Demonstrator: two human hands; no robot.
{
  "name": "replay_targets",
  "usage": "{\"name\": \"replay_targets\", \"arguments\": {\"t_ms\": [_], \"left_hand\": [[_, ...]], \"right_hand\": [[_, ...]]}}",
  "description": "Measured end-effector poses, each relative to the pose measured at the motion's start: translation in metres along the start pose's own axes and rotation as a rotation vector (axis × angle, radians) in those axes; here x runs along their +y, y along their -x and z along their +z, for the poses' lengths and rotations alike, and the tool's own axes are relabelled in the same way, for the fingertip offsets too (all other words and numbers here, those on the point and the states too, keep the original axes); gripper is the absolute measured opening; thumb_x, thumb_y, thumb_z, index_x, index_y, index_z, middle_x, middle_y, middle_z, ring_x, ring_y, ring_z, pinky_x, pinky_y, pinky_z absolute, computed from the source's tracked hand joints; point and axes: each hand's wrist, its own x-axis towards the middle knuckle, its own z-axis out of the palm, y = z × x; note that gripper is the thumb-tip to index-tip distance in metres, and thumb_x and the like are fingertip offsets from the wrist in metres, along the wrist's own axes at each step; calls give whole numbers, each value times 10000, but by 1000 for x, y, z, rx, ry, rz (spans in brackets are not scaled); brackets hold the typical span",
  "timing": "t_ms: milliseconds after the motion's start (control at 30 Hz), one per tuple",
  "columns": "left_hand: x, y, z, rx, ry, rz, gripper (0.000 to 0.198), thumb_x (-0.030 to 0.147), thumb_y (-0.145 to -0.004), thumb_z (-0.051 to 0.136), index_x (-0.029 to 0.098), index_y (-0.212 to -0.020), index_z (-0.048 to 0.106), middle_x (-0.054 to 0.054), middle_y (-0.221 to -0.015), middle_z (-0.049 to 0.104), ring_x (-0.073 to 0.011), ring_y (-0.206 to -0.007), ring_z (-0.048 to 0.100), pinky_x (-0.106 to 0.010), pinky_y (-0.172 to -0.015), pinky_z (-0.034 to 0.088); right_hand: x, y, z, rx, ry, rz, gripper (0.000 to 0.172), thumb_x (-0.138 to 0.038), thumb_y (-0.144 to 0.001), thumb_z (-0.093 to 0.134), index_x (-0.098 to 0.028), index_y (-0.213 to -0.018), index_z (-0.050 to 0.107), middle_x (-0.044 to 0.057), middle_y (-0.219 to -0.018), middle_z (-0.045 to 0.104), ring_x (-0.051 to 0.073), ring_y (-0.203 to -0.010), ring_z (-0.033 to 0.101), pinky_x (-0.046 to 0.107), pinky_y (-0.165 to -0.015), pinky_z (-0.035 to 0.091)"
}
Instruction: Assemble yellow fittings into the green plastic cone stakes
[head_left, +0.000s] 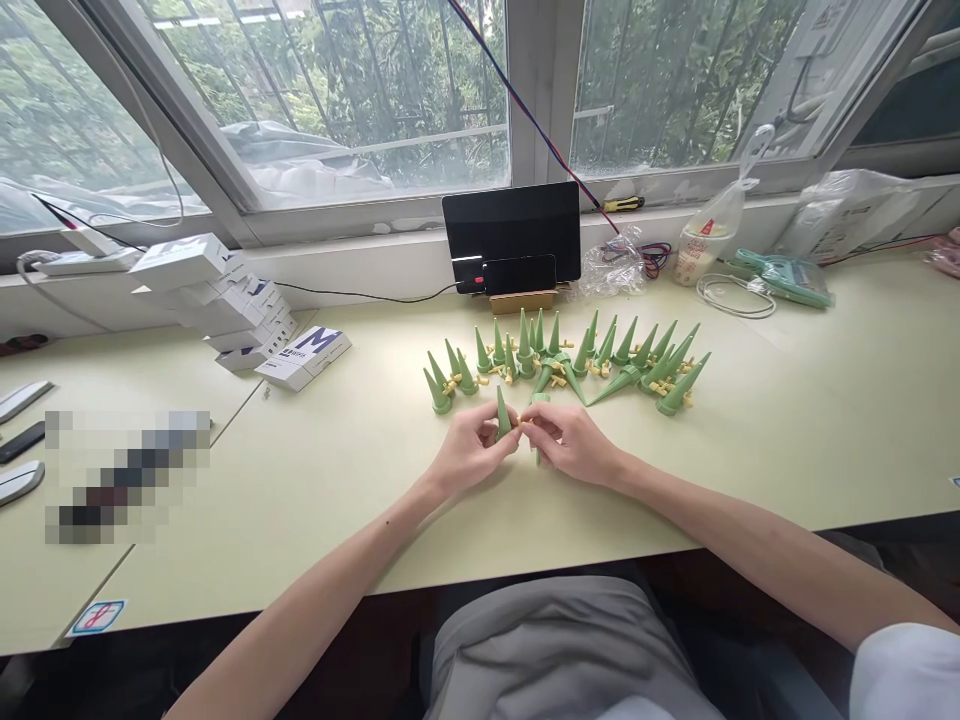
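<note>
My left hand (pixel 474 440) is closed around a green pointed cone (pixel 503 412), its tip upward. Close against it, my right hand (pixel 568 436) pinches a small yellow valve piece (pixel 520 422) at the cone's side. Another green cone (pixel 540 399) lies partly hidden behind my right fingers; whether that hand touches it I cannot tell. Beyond my hands, several green cones with yellow pieces (pixel 555 365) spread in a loose row, most upright and a few lying on their sides.
Behind the cones, a black tablet (pixel 514 225) leans on a stand with a phone (pixel 519 273) before it. White boxes (pixel 225 300) are stacked at left, with one box (pixel 304 358) beside them. A bagged cup (pixel 701 250) and a teal pouch (pixel 784 280) sit at back right.
</note>
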Motion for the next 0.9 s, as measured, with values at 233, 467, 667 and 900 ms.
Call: {"name": "replay_targets", "arguments": {"t_ms": [233, 467, 667, 900], "left_hand": [[0, 0, 1, -2, 6, 13, 238, 395, -874, 662, 158, -889, 653, -6, -670, 565, -100, -550, 510, -213, -470, 377], [-1, -1, 1, -50, -16, 4, 183, 326, -875, 645, 150, -926, 652, -17, -777, 614, -76, -551, 487, -205, -484, 378], [-3, 0, 1, -88, -39, -8, 128, 261, -868, 621, 143, -914, 640, 12, -747, 565, -55, -524, 401, -202, -479, 326], [-3, -1, 1, -89, -68, 2, 128, 248, -853, 629, 142, -923, 643, 14, -741, 569, -53, -512, 381, -205, -470, 315]], "right_hand": [[1, 0, 0, 4, 41, -25, 235, -359, -1032, 466, -193, -942, 606, 7, -682, 598, 136, -535, 558, 266, -542, 464], [5, -1, 0, -20, 88, -15, 207, -316, -1019, 488, -192, -902, 605, 6, -661, 600, 139, -543, 551, 265, -554, 444], [1, -2, -2, -58, 123, -17, 157, -245, -1001, 502, -183, -900, 605, -2, -666, 604, 132, -566, 537, 256, -572, 408], [-1, -2, -4, -84, 164, -12, 142, -205, -987, 510, -177, -892, 612, -3, -679, 595, 135, -597, 513, 256, -584, 382]]}}
